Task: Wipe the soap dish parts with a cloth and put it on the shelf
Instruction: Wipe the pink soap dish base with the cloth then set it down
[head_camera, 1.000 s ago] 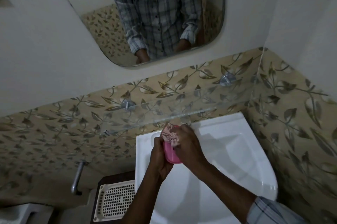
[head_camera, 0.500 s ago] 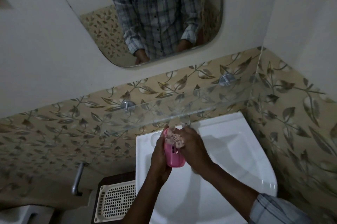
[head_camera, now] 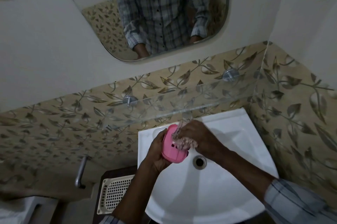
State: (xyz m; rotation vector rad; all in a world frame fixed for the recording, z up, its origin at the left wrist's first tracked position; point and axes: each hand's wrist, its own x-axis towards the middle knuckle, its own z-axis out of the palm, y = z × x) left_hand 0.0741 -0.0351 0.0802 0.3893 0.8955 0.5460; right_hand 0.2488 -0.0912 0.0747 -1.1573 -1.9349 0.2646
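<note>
1. Currently: left hand (head_camera: 158, 152) clamped round pink soap dish part (head_camera: 173, 146), held over white basin (head_camera: 228, 178), long axis running away from body, tilted.
2. Right hand (head_camera: 198, 136) closed on bunched cloth (head_camera: 184, 142), pressed to dish's inner face.
3. Glass shelf (head_camera: 182, 103) just above and beyond; left hand nearer for placing, likely an upward lift.

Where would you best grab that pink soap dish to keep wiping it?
Probably as the left hand does now: wrap the pink soap dish from its left long edge and back, leaving the slotted face open to the cloth in the right hand.
</note>
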